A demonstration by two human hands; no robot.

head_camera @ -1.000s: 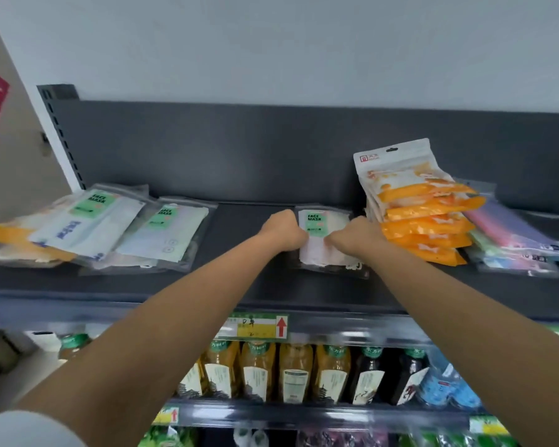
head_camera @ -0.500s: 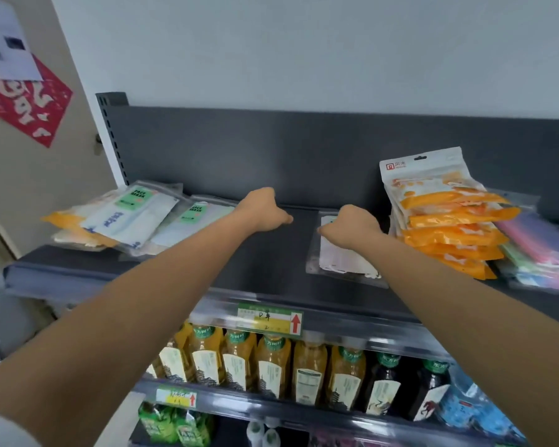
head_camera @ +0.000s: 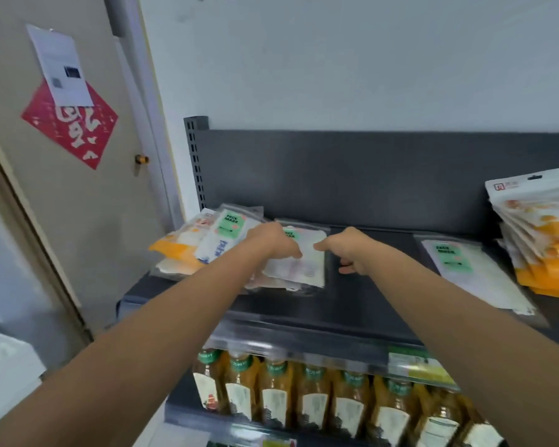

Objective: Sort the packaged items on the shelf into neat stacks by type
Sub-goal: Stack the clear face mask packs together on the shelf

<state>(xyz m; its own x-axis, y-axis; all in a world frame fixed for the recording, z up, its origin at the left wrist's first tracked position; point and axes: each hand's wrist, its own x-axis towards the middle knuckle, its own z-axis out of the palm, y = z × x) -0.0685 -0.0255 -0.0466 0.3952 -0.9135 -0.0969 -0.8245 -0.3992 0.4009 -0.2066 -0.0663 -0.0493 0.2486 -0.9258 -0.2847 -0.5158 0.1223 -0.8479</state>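
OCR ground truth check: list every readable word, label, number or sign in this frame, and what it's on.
"FACE MASK": green label on the top packet of the left pile.
"FACE MASK": green label on the lone packet to the right, soft but legible.
Middle packet: green label partly under the left hand, not readable whole.
Too blurred or small: red poster, white notice, orange packs logo, bottles, price tag.
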